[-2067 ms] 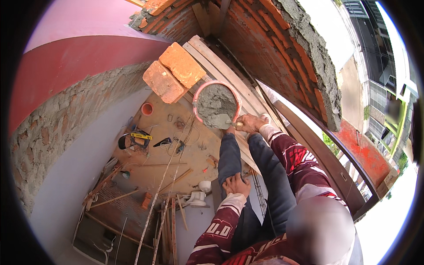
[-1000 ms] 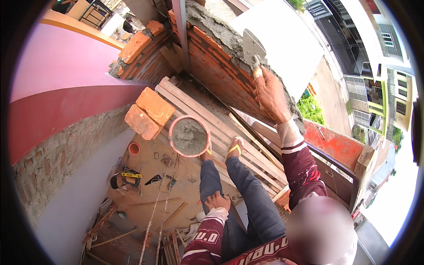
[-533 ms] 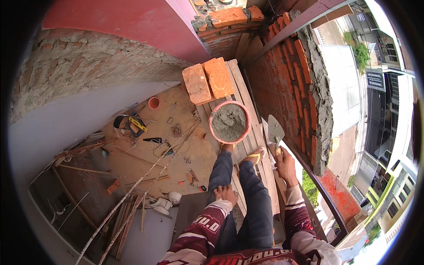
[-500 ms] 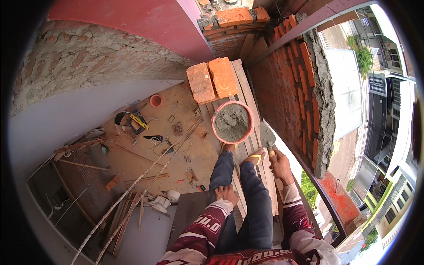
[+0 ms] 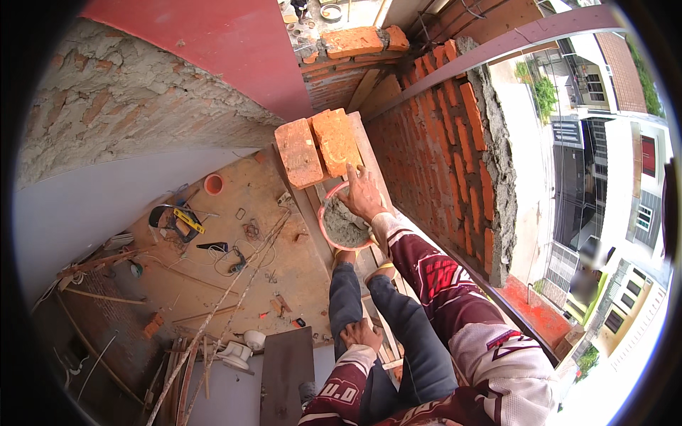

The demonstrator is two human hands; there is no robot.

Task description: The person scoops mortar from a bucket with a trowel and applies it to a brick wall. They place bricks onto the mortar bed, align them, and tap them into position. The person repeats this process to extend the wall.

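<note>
My right hand (image 5: 364, 195) reaches over a pink bucket of grey mortar (image 5: 344, 231), fingers spread and reaching to the near edge of the upper brick (image 5: 335, 142); I cannot tell whether they touch it. The trowel is not clearly visible; my hand and sleeve hide part of the bucket. A second loose brick (image 5: 297, 153) lies beside the first on wooden planks (image 5: 366, 135). My left hand (image 5: 361, 336) rests open on my left leg. My sandalled feet are just below the bucket.
A brick wall (image 5: 440, 163) topped with rough mortar runs along my right, a street below beyond it. A pink wall (image 5: 213, 50) stands at left. Lower down lies a floor (image 5: 199, 270) with tools, cables, timber and an orange bucket (image 5: 213, 184). Long thin rods cross the drop at left.
My right hand has moved up and left from beside the brick wall to over the bucket near the bricks. The trowel it held is no longer seen in it.
</note>
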